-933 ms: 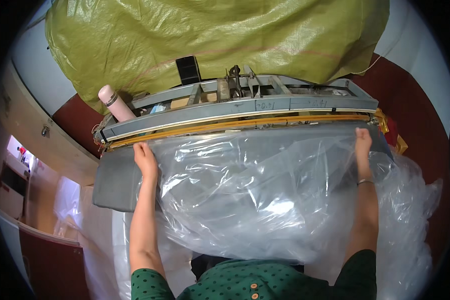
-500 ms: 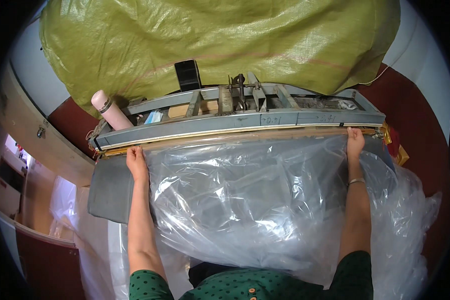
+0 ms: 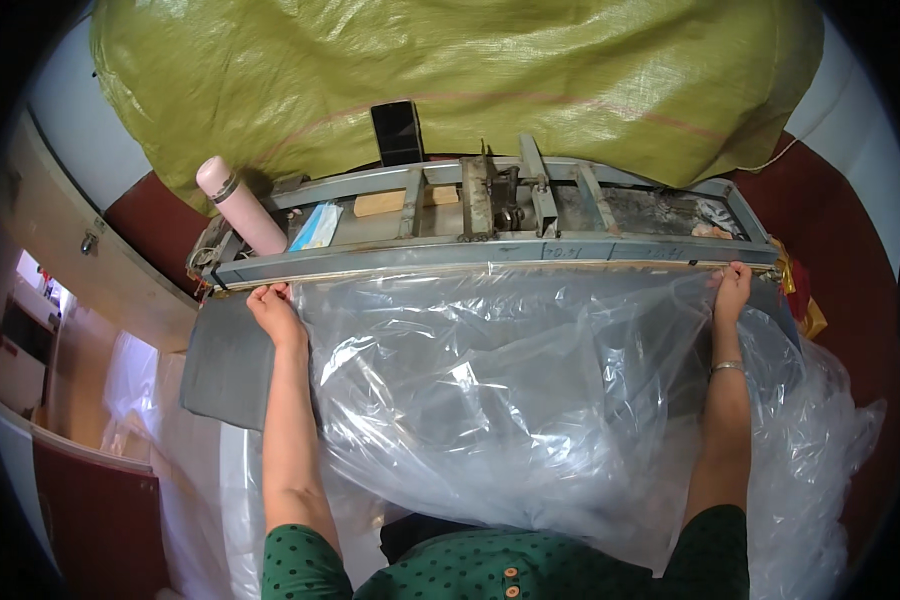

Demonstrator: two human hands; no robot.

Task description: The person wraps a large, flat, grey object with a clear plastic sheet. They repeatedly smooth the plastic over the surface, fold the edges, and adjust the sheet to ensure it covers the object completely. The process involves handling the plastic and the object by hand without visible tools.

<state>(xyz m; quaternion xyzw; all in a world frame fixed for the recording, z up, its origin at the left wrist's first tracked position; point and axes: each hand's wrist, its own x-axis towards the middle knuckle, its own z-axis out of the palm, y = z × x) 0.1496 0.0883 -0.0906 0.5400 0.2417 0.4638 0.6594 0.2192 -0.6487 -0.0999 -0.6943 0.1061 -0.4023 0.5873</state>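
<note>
Two sets of fingers (image 3: 266,294) are closed on a clear plastic sheet (image 3: 460,400), one near each end of its far edge. The left hand (image 3: 278,320) pinches it at the left, with thumb and fingertips together; the right hand (image 3: 733,293) does the same at the right. A bracelet (image 3: 727,366) circles the right wrist. Between the hands the sheet lies wrinkled and shiny over a grey tabletop (image 3: 225,365), and its near part sags toward the person's green shirt (image 3: 510,560). Its far edge runs along the near bar of a metal frame (image 3: 420,255); whether any of it goes under the bar, I cannot tell.

Within the frame, a pink bottle (image 3: 245,215) leans at the left, beside a blue and white packet (image 3: 318,226) and pieces of wood (image 3: 380,204). A dark phone (image 3: 398,135) stands propped behind the frame, against a large yellow-green sack (image 3: 470,70). Well off to the left is a door (image 3: 120,235) with a metal handle (image 3: 90,243).
</note>
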